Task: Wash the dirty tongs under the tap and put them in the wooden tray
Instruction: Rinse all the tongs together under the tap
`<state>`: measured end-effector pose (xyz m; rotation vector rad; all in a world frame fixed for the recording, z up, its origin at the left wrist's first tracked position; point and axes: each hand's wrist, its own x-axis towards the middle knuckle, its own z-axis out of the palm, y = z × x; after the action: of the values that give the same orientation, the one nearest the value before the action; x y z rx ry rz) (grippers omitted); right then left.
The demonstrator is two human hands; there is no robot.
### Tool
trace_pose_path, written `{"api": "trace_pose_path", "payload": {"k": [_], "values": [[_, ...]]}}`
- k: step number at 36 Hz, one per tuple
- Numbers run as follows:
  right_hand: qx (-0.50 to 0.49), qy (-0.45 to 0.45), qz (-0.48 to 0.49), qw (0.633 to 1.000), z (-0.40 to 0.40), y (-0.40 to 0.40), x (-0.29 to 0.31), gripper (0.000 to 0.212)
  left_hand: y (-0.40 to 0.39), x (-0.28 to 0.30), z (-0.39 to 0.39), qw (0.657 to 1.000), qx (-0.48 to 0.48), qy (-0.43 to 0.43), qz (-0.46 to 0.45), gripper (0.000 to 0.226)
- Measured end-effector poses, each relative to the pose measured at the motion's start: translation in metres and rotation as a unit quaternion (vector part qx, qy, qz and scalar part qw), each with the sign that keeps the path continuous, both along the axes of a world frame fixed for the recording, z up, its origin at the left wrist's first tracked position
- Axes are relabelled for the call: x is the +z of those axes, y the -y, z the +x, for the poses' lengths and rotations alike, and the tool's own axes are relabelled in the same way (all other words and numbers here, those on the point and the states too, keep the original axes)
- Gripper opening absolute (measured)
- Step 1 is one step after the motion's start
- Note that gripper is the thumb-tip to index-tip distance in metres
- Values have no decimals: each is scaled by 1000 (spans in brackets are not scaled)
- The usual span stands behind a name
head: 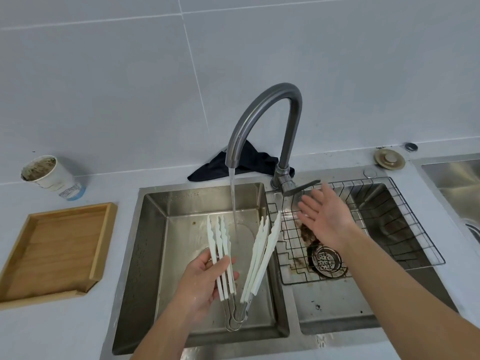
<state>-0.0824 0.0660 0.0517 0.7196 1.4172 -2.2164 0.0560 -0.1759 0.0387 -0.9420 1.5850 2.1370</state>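
We held the white-tipped steel tongs (235, 266) in our left hand (205, 281) over the steel sink (153, 255); right hand (323, 222) spread empty. Judged light, stiff, wet-slippery; best gripped mid-arm.

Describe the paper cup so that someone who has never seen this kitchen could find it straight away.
Start at the double sink and look left along the grey counter to the wooden tray. Just behind the tray, near the wall, stands the paper cup. It is white with a blue band at its base and a stained inside, the only cup here.
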Motion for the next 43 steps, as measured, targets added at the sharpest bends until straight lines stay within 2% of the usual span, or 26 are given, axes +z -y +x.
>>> {"api": "trace_pose_path", "payload": {"k": [7, 24, 37, 43], "values": [[-69, -14, -23, 997, -24, -9, 7, 71, 1, -4, -5, 1000, 0, 0, -8, 24], [-19, -21, -4, 1000, -51, -16, 12, 73, 1, -8, -15, 1000, 16, 4, -23, 24], [-4, -15, -34, 999, -48, -23, 4, 68, -9, 4, -10, 998, 43, -14, -34, 19], [33, -24, 5, 999, -31, -25, -5, 61, -19, 8, -6, 997, 59, -20, -44, 18]]}}
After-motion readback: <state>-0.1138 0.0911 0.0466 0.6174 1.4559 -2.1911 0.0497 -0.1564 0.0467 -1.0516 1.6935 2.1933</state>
